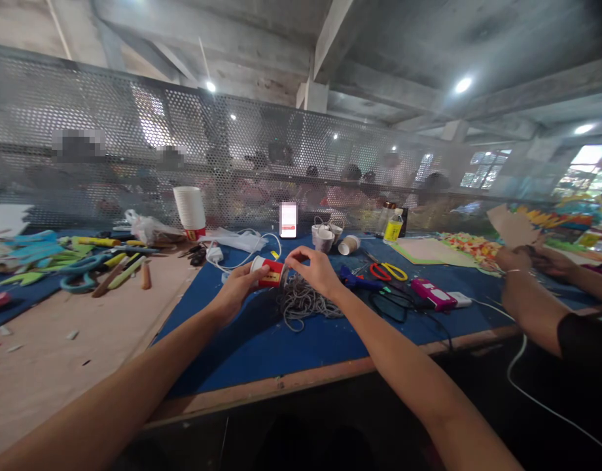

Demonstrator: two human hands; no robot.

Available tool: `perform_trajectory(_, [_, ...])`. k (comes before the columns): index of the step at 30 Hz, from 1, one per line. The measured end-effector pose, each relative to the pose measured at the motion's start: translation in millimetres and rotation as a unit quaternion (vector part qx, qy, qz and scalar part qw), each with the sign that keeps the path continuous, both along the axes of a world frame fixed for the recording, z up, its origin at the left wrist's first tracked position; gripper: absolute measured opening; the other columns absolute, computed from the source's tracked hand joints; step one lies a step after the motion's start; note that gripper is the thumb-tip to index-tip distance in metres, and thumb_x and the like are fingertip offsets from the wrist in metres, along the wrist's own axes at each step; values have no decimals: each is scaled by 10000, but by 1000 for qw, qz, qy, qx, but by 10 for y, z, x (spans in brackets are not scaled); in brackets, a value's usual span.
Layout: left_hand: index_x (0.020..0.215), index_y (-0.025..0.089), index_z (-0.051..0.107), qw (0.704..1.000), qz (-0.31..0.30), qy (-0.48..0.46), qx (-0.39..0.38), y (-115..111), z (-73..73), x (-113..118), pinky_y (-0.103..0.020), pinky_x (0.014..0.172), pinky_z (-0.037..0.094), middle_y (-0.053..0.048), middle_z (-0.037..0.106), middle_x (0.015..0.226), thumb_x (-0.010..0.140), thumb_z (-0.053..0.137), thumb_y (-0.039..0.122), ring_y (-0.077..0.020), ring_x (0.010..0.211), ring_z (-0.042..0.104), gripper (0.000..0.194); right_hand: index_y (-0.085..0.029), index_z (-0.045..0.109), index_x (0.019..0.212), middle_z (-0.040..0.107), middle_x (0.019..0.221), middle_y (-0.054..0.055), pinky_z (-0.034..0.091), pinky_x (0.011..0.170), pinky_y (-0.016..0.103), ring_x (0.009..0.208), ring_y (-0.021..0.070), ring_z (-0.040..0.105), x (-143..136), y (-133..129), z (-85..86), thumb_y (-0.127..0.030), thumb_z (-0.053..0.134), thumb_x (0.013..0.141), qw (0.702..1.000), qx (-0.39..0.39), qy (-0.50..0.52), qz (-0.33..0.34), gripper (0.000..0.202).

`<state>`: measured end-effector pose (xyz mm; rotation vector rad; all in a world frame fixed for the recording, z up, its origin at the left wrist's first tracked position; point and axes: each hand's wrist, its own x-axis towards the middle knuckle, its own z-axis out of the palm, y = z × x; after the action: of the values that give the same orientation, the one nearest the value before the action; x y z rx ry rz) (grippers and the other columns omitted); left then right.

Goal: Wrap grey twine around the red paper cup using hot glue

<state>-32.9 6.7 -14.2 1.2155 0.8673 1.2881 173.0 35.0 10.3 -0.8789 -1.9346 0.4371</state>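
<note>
A red and white paper cup point(273, 275) is tipped on its side above the blue table mat, with my left hand point(238, 288) wrapped around its rim end. At the cup's other end, my right hand point(317, 269) pinches with thumb and forefinger at a grey cord that seems to run along the cup's edge. Below my right hand lies a loose tangle of grey cord point(308, 302). Behind it stand small cups wrapped in cord point(324, 238), and another wrapped cup point(349, 245) rests on its side.
A lit phone point(288, 221) stands upright at the back. Right of the cord are a blue glue gun point(360, 280), scissors point(389, 271) and a magenta box point(432, 294). Stacked paper cups point(189, 209) stand back left. A co-worker's hands point(517, 260) hold brown card point(512, 229) at right.
</note>
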Motion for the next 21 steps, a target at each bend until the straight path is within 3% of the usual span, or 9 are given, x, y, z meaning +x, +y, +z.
perform_trajectory(21, [930,158,773,1000,-5,18,0,-24,17,9,-317,803,559,-105,797,957,773,807,332,-234,847,741,236,-221,686,887,743,830,13,532,804,284,827,165,709,6,-6,-17,-308,645,928,1000,-14,-12,-17,104])
